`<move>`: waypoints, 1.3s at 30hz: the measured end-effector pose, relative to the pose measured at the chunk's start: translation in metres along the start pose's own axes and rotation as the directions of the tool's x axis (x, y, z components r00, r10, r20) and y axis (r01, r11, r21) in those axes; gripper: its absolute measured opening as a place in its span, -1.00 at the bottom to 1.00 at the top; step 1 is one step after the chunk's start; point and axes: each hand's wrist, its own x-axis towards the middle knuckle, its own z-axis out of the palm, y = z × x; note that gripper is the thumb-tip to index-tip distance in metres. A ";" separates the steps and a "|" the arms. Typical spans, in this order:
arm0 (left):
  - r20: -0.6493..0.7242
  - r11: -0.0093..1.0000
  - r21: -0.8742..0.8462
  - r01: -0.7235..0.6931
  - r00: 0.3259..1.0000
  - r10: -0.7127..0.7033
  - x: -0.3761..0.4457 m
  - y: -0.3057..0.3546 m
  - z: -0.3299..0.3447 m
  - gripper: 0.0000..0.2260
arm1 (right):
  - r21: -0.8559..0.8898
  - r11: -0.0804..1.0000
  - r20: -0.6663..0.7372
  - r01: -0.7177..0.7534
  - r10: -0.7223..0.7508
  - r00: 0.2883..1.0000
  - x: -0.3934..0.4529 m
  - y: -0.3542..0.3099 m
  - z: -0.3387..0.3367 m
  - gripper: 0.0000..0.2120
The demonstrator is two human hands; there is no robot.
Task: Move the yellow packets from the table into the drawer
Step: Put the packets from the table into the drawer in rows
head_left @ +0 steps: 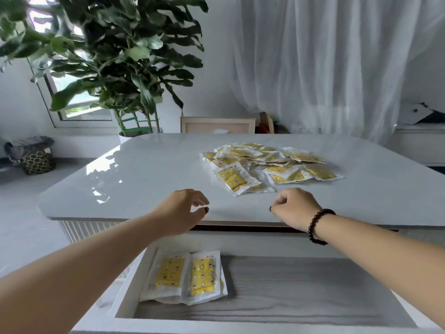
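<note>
Two yellow packets (184, 277) in drawer (289, 285), print unreadable, left hand (183, 210) and right hand (293, 208) grips loosely curled, empty.

No readable text; the yellow packets (269, 165) show only patterns.

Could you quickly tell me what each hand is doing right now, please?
Left hand: empty, fingers loosely curled above the table edge.
Right hand: empty, fingers loosely curled, nearer the yellow packets.
</note>
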 end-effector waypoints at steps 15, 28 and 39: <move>-0.201 0.852 -0.459 0.254 0.904 -0.378 0.132 -0.020 0.053 -0.61 | -0.230 0.973 -0.179 0.038 -0.080 0.981 0.123 0.036 0.038 -0.69; -0.142 0.934 -0.311 0.178 0.963 -0.231 0.162 -0.026 0.056 -0.73 | -0.412 0.888 0.001 0.203 -0.222 0.975 0.162 0.023 0.057 -0.43; -0.354 0.657 -0.748 0.093 0.781 -0.514 0.165 -0.039 0.058 -0.89 | -0.068 0.958 -0.032 0.280 -0.282 0.959 0.156 0.021 0.048 -0.29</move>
